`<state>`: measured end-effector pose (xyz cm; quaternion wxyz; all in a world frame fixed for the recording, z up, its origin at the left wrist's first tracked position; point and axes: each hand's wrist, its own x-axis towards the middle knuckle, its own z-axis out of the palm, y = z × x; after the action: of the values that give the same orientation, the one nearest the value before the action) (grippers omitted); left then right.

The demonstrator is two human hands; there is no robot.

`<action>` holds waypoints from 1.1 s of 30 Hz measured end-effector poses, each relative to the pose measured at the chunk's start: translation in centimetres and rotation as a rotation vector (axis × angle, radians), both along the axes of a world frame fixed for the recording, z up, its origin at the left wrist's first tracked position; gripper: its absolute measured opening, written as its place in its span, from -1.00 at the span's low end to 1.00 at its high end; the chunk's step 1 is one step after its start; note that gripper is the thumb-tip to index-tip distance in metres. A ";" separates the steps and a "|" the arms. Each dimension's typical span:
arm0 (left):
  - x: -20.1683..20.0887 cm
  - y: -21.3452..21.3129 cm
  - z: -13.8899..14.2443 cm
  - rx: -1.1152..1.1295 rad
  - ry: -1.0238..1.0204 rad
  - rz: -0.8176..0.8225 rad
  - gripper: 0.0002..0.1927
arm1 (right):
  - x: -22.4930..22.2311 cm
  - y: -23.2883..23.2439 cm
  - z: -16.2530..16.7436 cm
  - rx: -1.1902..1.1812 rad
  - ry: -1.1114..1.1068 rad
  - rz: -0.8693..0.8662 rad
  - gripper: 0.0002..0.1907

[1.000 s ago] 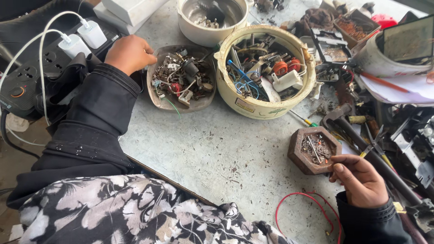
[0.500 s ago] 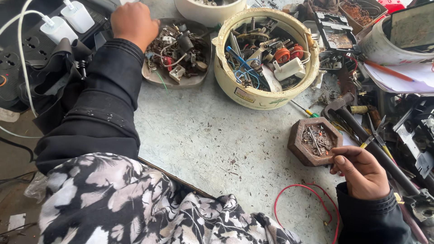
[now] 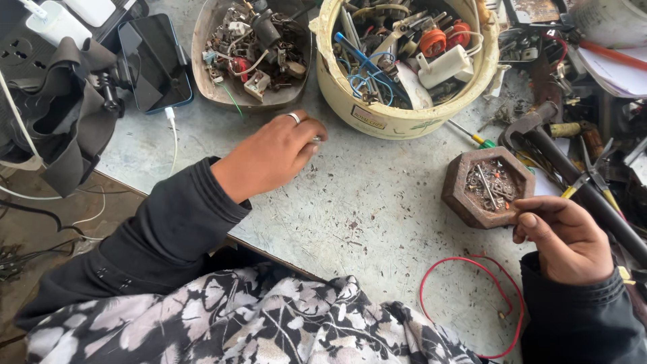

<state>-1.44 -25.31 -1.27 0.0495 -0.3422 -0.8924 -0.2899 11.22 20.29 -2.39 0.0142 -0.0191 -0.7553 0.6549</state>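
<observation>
Nearest at 5 o'clock, the right hand (image 3: pixel 566 239) sat curled beside the hexagonal screw dish (image 3: pixel 486 185), whatever it pinched hidden, while the left hand (image 3: pixel 269 156) rested loosely closed on the bench (image 3: pixel 377 216), empty-looking, handy to the parts tray (image 3: pixel 251 54) at 11 o'clock.

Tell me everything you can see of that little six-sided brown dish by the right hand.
The hexagonal dish is small and thick-walled, reddish brown and worn, perhaps wood or rusted metal; I cannot tell which. It sits upright on the grey speckled worktop, below the big cream tub. Its shallow well holds a heap of small screws and metal bits, with a few orange specks among them. The right hand lies at its lower right corner, a fingertip touching or nearly touching the rim. The left hand is well clear.
</observation>
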 end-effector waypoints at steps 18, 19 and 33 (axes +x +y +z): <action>0.7 -3.0 1.0 0.054 -0.069 0.006 -0.29 | -0.6 0.1 -0.1 0.052 -0.013 0.018 -0.72; 0.6 -2.9 1.0 0.050 -0.056 -0.003 -0.29 | -0.6 0.1 -0.1 0.057 -0.007 0.020 -0.72; 1.5 -3.6 1.9 -0.020 0.063 0.046 -0.51 | -0.7 0.0 0.2 0.097 -0.026 0.033 -0.72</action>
<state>0.09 -28.92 0.60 0.0809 -0.3310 -0.9009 -0.2688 10.53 20.25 -2.21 -0.0052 -0.0145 -0.7867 0.6172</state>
